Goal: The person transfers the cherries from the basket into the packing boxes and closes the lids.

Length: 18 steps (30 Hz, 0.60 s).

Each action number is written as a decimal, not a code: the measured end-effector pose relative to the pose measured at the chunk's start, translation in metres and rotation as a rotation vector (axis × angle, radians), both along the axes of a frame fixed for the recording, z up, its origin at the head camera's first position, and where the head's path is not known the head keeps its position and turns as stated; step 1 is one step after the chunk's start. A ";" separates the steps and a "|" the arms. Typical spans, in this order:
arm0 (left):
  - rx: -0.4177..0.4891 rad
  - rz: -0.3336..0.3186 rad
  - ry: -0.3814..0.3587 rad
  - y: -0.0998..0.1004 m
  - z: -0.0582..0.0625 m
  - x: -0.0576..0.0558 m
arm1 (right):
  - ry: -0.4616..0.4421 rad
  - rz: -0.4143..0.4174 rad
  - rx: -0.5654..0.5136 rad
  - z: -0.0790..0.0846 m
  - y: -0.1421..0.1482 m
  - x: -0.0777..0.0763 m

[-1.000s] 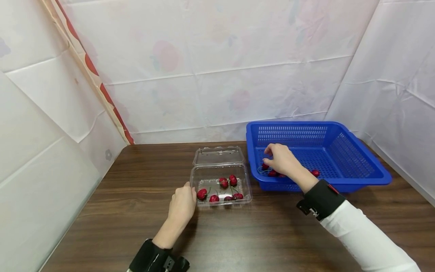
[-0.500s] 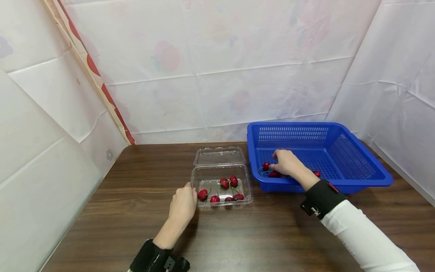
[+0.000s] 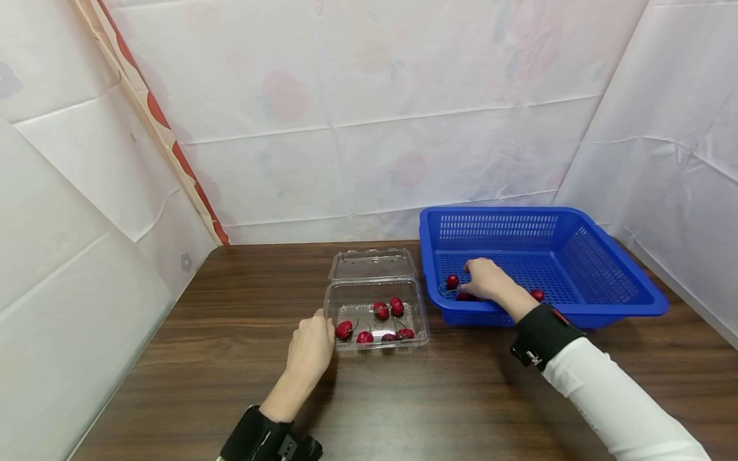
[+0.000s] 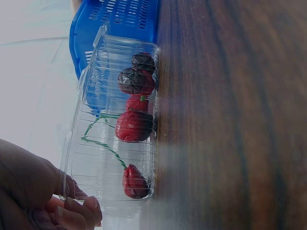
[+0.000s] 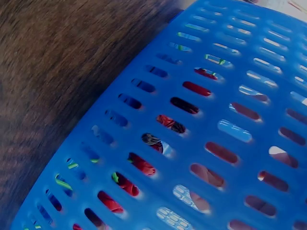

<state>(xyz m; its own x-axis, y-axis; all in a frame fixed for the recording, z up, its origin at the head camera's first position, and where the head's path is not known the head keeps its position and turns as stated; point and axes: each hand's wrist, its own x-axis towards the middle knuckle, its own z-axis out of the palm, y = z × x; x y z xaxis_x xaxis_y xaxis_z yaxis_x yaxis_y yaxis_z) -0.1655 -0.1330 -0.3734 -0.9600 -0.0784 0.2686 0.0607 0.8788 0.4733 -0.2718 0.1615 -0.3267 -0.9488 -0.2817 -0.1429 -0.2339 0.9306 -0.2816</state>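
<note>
My left hand (image 3: 310, 346) grips the left wall of a clear plastic clamshell box (image 3: 423, 320); in the left wrist view its thumb and fingers pinch the rim. Several dark red cherries (image 3: 380, 311) with green stems lie inside, and the lid (image 3: 373, 264) is folded back. My right hand (image 3: 489, 280) reaches down into a blue plastic basket (image 3: 619, 282), thumb and forefinger apart over cherries (image 3: 464, 296) near its front left corner. Another cherry (image 3: 452, 282) lies just beyond the thumb. Through the slots in the right wrist view, more cherries (image 5: 111, 201) show, with the fingertips mostly hidden.
A brown wooden table (image 3: 207, 333) bears both containers, the basket standing right of the box. White patterned cloth (image 3: 369, 128) hangs behind and at both sides. One cherry (image 3: 537, 295) lies apart near the basket's front wall, right of my forearm.
My right hand has moved slightly right and lower in the basket, away from the leftmost cherry, which shows more fully. The left hand and the box have stayed in place.
</note>
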 end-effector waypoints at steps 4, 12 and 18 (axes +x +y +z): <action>0.003 0.001 0.000 0.000 0.000 0.000 | -0.006 0.026 0.032 -0.001 -0.001 -0.001; 0.010 -0.009 -0.009 -0.001 0.001 0.000 | -0.030 0.044 0.063 -0.002 -0.003 -0.001; 0.008 -0.005 -0.001 0.000 0.000 0.000 | -0.090 0.060 0.064 -0.003 -0.004 -0.002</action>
<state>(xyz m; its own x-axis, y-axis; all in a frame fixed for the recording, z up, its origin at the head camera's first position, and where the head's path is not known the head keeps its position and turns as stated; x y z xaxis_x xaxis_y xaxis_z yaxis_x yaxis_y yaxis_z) -0.1657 -0.1333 -0.3736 -0.9606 -0.0762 0.2675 0.0645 0.8745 0.4807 -0.2742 0.1575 -0.3298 -0.9130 -0.3249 -0.2467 -0.2657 0.9325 -0.2446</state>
